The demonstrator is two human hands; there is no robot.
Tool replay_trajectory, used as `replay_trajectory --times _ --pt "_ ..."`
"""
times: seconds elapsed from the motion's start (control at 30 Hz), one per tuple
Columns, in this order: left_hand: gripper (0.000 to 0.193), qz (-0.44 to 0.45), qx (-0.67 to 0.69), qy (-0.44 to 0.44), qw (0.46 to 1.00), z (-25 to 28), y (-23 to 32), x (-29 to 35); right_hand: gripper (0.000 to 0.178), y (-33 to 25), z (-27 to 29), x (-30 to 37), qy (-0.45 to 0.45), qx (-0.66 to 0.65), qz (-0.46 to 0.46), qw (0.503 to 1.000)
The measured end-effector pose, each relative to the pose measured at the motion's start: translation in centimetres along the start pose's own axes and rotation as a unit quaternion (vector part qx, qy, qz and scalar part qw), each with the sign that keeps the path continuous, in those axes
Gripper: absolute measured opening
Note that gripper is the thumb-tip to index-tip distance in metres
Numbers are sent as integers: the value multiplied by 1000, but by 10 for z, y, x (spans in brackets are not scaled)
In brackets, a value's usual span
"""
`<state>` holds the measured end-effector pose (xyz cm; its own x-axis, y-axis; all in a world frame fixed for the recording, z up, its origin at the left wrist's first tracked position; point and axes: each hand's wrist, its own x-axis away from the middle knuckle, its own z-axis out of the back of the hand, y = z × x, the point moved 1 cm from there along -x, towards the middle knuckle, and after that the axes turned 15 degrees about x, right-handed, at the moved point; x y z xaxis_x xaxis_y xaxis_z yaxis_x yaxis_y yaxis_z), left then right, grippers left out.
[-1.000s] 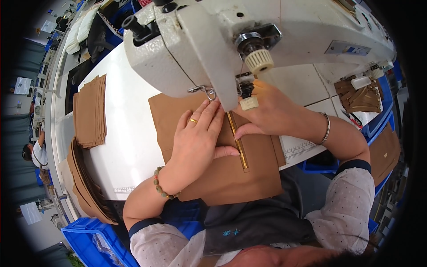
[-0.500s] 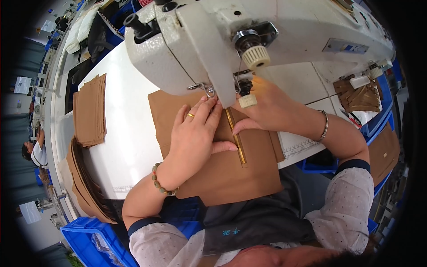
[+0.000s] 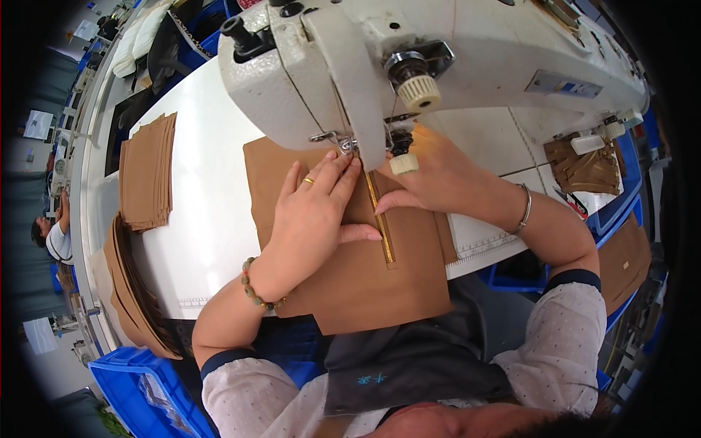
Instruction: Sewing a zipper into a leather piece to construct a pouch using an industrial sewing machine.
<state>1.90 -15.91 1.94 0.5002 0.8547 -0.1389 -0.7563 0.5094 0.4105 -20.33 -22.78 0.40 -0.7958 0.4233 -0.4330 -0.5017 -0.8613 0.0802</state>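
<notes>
A flat brown panel [image 3: 358,292], of leather or a similar material, lies under the head of a white sewing machine [image 3: 467,51]. Down its middle runs a narrow slot with a gold-toothed zipper [image 3: 381,226]. My left hand [image 3: 310,215] rests flat on the panel left of the zipper, its fingertips close by the presser foot [image 3: 347,145]. Palm down on the zipper's right side is my right hand [image 3: 442,179], thumb stretched to the zipper's edge; a machine knob partly hides its fingers. Both thumbs point toward each other across the teeth. The needle tip cannot be made out.
Brown pieces are stacked [image 3: 148,171] on the white table at left, and larger curved brown pieces [image 3: 128,292] hang at its edge. Blue crates [image 3: 139,387] stand below. At right are brown strips [image 3: 580,168] and a red-and-black tool [image 3: 575,204]. Another person [image 3: 55,233] sits far left.
The whole view has shifted slightly. Both hands stay on the brown panel in nearly the same place beside the presser foot.
</notes>
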Motion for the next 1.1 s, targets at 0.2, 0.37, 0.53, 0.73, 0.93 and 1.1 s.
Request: replay_trajectory --times 0.2,0.37,0.53,0.73,0.93,1.1 --pt "100 -3 -5 4 1000 -1 0 1 58 -1 -5 3 7 -5 -11 1000" --pt "100 -6 -6 12 1000 -2 -1 0 59 2 -6 1 -3 9 -21 1000" --pt "97 -4 -24 17 1000 -4 1 1 53 0 1 1 93 58 32 994" --pt "87 -7 -35 33 999 -5 4 4 53 -1 -7 1 60 90 -16 994" --pt "67 -34 -21 38 998 -4 11 9 54 1 -10 1 52 95 -15 994" --pt "65 -35 -29 38 998 -1 13 7 52 1 -6 1 49 89 -1 995"
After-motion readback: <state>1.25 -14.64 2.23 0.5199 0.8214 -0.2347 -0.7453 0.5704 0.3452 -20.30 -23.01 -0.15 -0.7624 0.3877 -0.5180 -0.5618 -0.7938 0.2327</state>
